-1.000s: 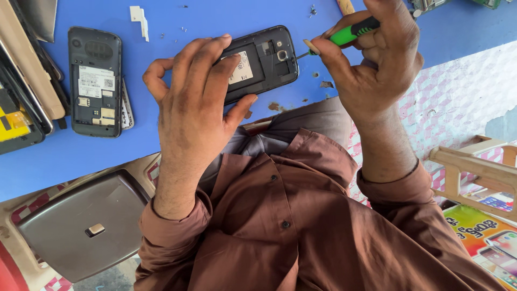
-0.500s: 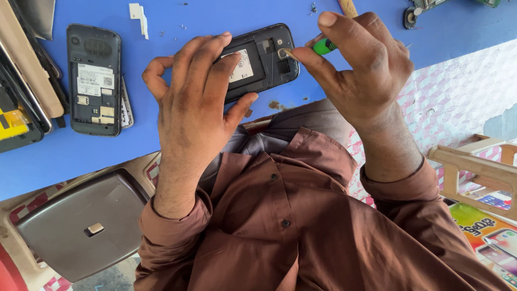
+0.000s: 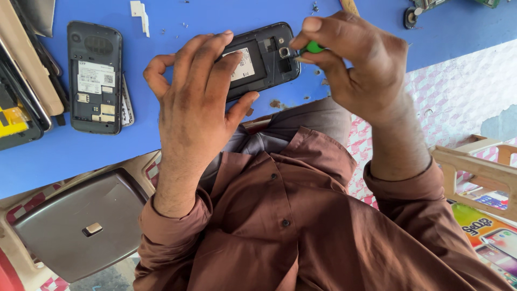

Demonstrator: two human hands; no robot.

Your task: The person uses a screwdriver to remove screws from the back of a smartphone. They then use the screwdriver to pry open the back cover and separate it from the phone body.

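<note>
Fingers [image 3: 215, 75] of the left hand [image 3: 196, 116] wrap over the near end of an opened black phone [image 3: 264, 56], grasping it with the thumb underneath. The right hand [image 3: 361, 70] pinches a green-handled screwdriver [image 3: 311, 48] between thumb and forefinger. A second ago that hand sat farther out to the right with more of the green handle showing; since then it has closed in on the phone, and now only a stub of green shows, with the tip at the phone's upper corner beside the camera lens. The left hand and the phone have barely moved.

The phone is held just above a blue table [image 3: 215, 16], back cover off, its innards facing up. Its long axis runs nearly left to right across the view, tilted a little, with the camera end toward the right hand.

On the table to the left lies a second black phone [image 3: 96, 75], also coverless, upright in the view, beside a stack of flat parts [image 3: 21, 91]. Small screws and a white plastic clip [image 3: 140, 13] dot the surface. Below the table edge are a grey plastic stool [image 3: 81, 226], a patterned pink-and-white floor [image 3: 458, 97] and a wooden frame [image 3: 479, 172].
</note>
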